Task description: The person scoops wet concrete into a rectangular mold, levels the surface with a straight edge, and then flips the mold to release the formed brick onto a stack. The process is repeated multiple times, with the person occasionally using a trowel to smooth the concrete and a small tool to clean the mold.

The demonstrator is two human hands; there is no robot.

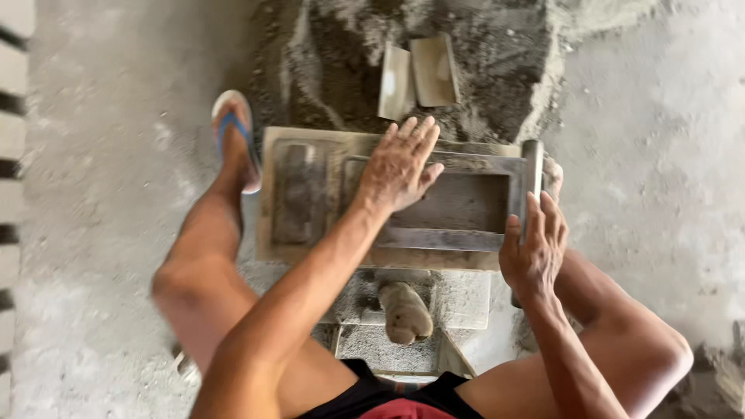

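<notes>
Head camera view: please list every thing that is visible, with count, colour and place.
metal block mould: one, grey, centre, on a flat board
board: one, grey-brown, under the mould
mould bar: one, grey, right end of the mould
sand-cement heap: one, dark grey, top centre
trowel plates: two, light grey, on the heap
sandal: one, blue straps, on the foot at upper left
left hand: flat on the mould's top edge
right hand: fingers around the bar
</notes>
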